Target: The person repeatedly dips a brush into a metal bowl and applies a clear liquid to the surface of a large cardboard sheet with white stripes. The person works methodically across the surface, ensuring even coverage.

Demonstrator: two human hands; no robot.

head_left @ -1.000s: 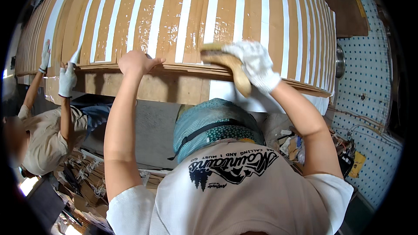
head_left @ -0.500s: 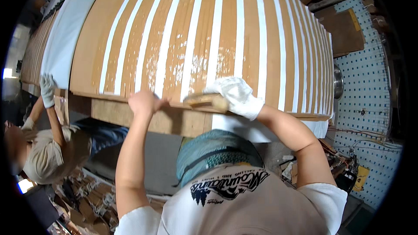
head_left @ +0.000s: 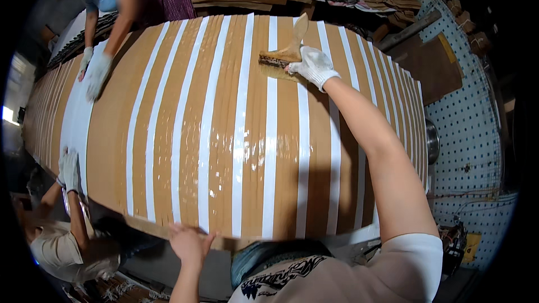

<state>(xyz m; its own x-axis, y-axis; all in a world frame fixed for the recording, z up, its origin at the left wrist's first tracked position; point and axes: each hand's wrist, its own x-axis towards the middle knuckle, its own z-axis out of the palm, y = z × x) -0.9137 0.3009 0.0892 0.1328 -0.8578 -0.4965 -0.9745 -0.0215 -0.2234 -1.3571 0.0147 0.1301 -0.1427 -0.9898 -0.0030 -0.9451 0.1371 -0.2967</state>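
Brush (head_left: pixel 286 56) clenched in gloved right hand (head_left: pixel 313 66), bristles flat on sheet (head_left: pixel 224 134); bare left hand (head_left: pixel 188 244) released, pressing near edge; long, even, overlapping strokes advised.

Broad middle of the striped cardboard sheet (head_left: pixel 224 134): open surface, free for a hand to pass. Far edge: right hand (head_left: pixel 313 66) with a brush (head_left: pixel 283 56), and the outstretched forearm crossing the sheet's right part. Near edge: left hand (head_left: pixel 190 242) resting on it. Left edge: co-workers' gloved hands (head_left: pixel 96 73) and (head_left: pixel 69 169) occupy it. Right side: pegboard wall (head_left: pixel 471 129) close by.
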